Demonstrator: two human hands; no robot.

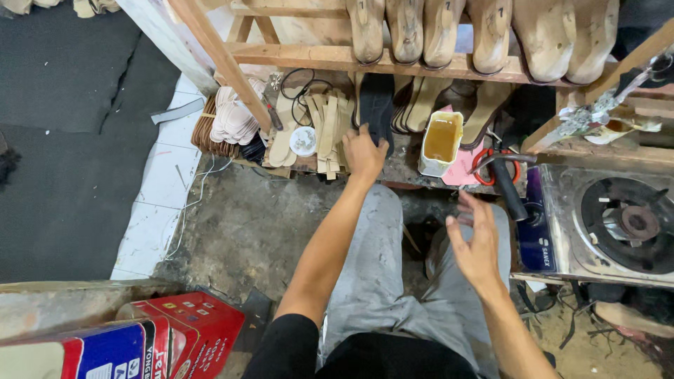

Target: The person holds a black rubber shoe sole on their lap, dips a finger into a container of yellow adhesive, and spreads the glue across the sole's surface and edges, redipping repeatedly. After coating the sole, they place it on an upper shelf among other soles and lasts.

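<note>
Left hand (pixel 364 153) gripping a dark insole (pixel 375 105) on the shelf, right hand (pixel 476 242) open — empty, near the glue tin (pixel 441 142)

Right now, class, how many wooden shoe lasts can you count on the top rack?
6. The wooden shoe lasts stand in a row on the upper shelf: at and. More may be hidden beyond the picture's top edge.
</note>
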